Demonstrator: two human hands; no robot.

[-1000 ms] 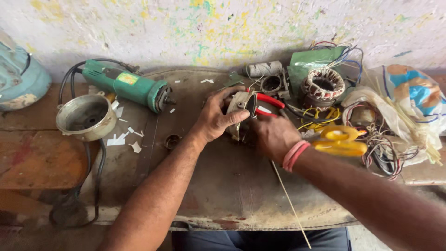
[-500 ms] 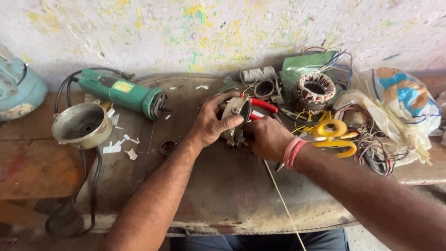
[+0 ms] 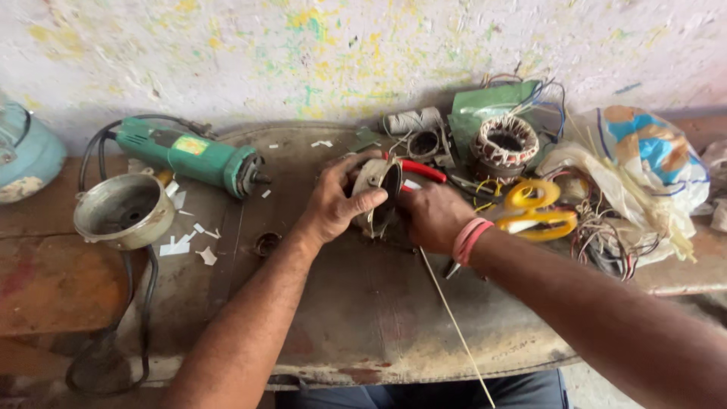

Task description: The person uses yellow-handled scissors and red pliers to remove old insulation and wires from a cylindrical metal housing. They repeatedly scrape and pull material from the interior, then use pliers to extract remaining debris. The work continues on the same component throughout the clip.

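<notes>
Two hands meet on one motor part [image 3: 379, 193] near the middle of the workbench [image 3: 363, 318]. Left hand [image 3: 337, 201] closed around the motor part, fingers over its top and thumb across the front face, gripping it. Right hand [image 3: 433, 216] curled shut just right of the motor part and touching that side; it seems to hold red-handled pliers [image 3: 420, 170], whose handle sticks out up and to the right, but the jaws are hidden behind the fingers, so the grip is not fully clear. Pink band on the right wrist.

Key relation: the motor part sits between the two hands, round face turned toward the right hand, its axis running roughly left to right across the bench. Left hand holds most of it and is nearer; right hand comes at it from the open-face side.

Around the motor part: green angle grinder [image 3: 189, 155] well to the left, metal bowl-shaped housing [image 3: 125, 210] further left and lower. Yellow scissors [image 3: 534, 208] to the right, copper-wound stator [image 3: 503, 144] up right, bundle of wires and plastic bags [image 3: 644, 174] far right. Thin pale string [image 3: 454, 326] runs down from under the right hand toward the bench edge. Paper scraps lie left.
</notes>
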